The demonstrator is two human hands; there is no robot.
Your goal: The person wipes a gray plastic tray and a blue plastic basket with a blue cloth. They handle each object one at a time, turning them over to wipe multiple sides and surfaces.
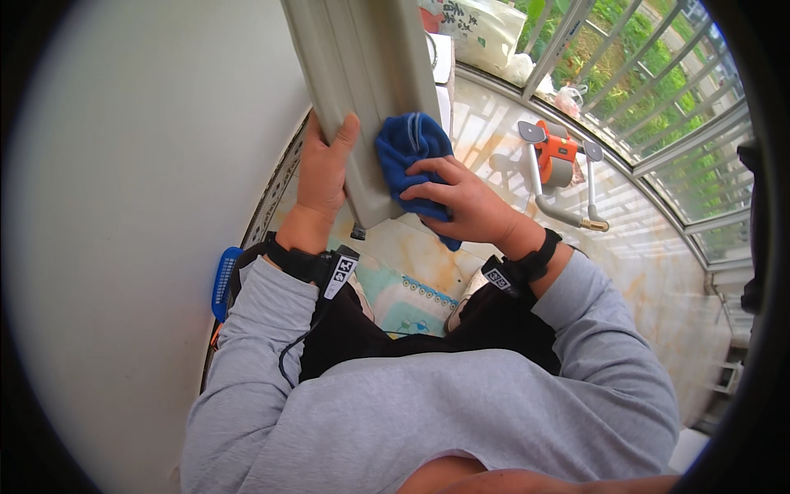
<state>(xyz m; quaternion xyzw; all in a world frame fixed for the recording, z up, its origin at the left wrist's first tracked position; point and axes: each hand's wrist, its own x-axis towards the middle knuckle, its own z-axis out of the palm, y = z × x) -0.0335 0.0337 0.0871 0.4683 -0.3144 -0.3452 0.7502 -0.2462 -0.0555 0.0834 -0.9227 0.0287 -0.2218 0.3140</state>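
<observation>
A long pale beige panel with lengthwise grooves (345, 68) reaches from the top edge down to just in front of my knees. My left hand (325, 163) grips its left edge near the lower end, thumb on the grooved face. A blue cloth (412, 145) lies bunched against the right side of that face. My right hand (460, 200) holds the cloth there, fingers spread over it; the palm side is hidden. A small dark piece (358, 232) shows below the panel's lower end.
A white wall (154, 185) rises close on the left, with a blue plastic basket (224, 284) at its foot. An orange and grey exercise roller with white arms (558, 154) stands on the tiled floor to the right. Barred windows (654, 92) and bags (481, 31) lie beyond. A patterned mat (395, 296) is between my feet.
</observation>
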